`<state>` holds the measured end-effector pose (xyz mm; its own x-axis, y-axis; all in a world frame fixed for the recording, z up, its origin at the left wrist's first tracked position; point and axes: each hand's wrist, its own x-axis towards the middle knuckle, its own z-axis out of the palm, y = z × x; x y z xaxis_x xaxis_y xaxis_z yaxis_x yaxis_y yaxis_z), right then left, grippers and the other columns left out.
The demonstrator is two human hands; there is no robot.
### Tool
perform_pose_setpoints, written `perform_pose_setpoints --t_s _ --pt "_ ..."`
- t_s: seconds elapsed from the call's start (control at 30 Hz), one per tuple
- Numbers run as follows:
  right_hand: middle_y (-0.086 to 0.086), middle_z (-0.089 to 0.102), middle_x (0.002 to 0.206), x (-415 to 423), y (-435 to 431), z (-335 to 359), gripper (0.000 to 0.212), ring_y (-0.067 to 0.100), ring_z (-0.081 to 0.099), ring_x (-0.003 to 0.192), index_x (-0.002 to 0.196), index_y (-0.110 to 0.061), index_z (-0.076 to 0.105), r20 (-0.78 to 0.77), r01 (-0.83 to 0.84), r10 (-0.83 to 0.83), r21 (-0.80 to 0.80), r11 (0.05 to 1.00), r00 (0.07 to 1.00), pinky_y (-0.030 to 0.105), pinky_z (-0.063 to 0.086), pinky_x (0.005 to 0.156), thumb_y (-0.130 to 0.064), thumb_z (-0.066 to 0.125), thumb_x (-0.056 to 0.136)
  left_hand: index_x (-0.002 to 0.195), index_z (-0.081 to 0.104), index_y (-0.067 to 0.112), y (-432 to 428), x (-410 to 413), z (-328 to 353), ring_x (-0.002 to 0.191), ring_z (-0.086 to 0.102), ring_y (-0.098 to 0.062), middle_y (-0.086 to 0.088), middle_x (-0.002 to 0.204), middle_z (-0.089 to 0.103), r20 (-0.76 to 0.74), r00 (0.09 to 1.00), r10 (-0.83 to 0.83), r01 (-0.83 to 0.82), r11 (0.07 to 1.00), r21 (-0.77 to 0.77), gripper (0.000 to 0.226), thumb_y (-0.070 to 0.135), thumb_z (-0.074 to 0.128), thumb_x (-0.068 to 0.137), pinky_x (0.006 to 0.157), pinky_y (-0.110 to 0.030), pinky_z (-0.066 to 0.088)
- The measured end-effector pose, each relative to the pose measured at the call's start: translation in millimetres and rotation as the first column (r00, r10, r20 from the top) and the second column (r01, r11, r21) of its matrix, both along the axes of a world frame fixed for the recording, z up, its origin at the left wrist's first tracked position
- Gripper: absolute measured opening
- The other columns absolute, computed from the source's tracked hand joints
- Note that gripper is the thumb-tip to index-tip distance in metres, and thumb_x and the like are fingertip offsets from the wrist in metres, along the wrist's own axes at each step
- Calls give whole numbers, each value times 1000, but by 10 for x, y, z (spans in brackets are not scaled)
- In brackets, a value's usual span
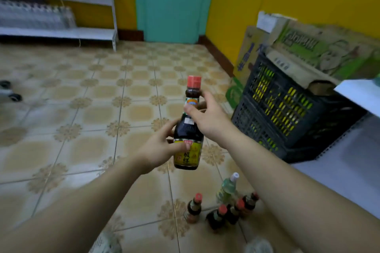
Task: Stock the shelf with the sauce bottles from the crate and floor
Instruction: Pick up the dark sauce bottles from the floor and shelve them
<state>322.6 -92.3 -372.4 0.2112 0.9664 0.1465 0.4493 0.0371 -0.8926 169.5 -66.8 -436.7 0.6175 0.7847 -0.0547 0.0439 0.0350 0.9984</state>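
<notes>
1. a dark sauce bottle [188, 129] with a red cap was held upright in the air, left of the black crate [287, 109] and apart from it.
2. the left hand [160, 148] gripped the bottle's lower body, with its fingers curled round the yellow label.
3. the right hand [205, 115] pinched the bottle at its neck and shoulder, thumb in front and fingers behind.
4. the crate stood on the tiled floor [82, 109], with yellow things showing through its slats. a printed cardboard box [318, 51] lay across its top.
5. nearer the camera than the crate, four small red-capped bottles [218, 214] stood together on the floor. a clear white-capped bottle [227, 189] stood just beside them.
6. far to the crate's left, across the floor, a white shelf unit [57, 33] carried a blurred row of pale bottles.
7. a pale shelf surface [339, 160] lay just beside the crate on its right. whether they touched could not be told.
</notes>
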Motion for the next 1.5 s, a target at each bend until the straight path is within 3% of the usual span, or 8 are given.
perform_pose_setpoints --t_s 0.13,0.3,0.57,0.8,1.1,1.23,1.33,1.5 --pt "-5 67 93 153 -454 682 13 14 65 86 100 -31 58 -33 57 -54 92 994 998 32 54 77 -36 62 88 133 42 33 -440 64 783 94 68 -27 -15 113 63 176 984 11 -11 1000 -3 70 6 72 76 78 -41 55" --pt "2 67 100 469 -1062 1340 21 14 66 83 109 -20 59 -207 181 -143 178 967 968 23 52 62 -30 62 91 122 49 42 -1008 303 1390 90 68 -21 -5 99 68 182 971 -155 123 977 174 77 -10 71 70 75 -33 55" --pt "-2 67 104 1131 -2246 1731 30 24 68 89 104 -52 44 -144 259 -239 147 954 960 39 56 64 -46 66 84 126 52 21 -1613 1081 1835 96 68 -25 -6 104 71 304 914 -268 215 957 197 69 -4 69 64 81 -39 53" --pt "1 67 107 1670 -3061 1690 52 24 68 91 130 -40 40 -112 537 -526 217 815 843 40 56 71 -34 67 86 125 47 33 -2054 2010 1856 92 68 -11 4 113 63 175 813 -555 492 817 301 62 -10 60 83 81 -31 56" --pt "-10 70 95 2351 -4067 1626 54 14 69 87 98 -70 44 -95 800 -812 270 536 576 32 55 65 -25 70 84 135 32 31 -2718 3312 1806 106 63 -24 -4 133 52 41 561 -827 763 536 361 68 -2 63 85 95 -47 50" --pt "-8 66 108 2629 -4626 1575 60 14 66 96 128 -50 39 -83 897 -916 256 361 393 44 57 80 -26 71 83 136 32 40 -3138 3900 1739 124 50 -21 -4 139 48 -119 444 -888 832 359 424 68 17 69 84 100 -40 44" --pt "-14 63 115 2809 -5022 1516 69 9 62 103 137 -46 34 -55 924 -953 268 273 298 44 53 89 -24 72 83 144 29 33 -3383 4285 1618 135 36 -19 0 149 37 -415 502 -759 774 181 607 70 38 66 85 100 -28 34" --pt "-8 58 127 3118 -5400 1409 77 15 57 113 143 -43 29 -42 945 -972 248 213 230 46 49 96 -19 72 83 146 27 31 -3358 4741 1450 144 15 -22 0 157 20 -714 594 -371 721 -148 677 64 63 34 91 114 -50 12"
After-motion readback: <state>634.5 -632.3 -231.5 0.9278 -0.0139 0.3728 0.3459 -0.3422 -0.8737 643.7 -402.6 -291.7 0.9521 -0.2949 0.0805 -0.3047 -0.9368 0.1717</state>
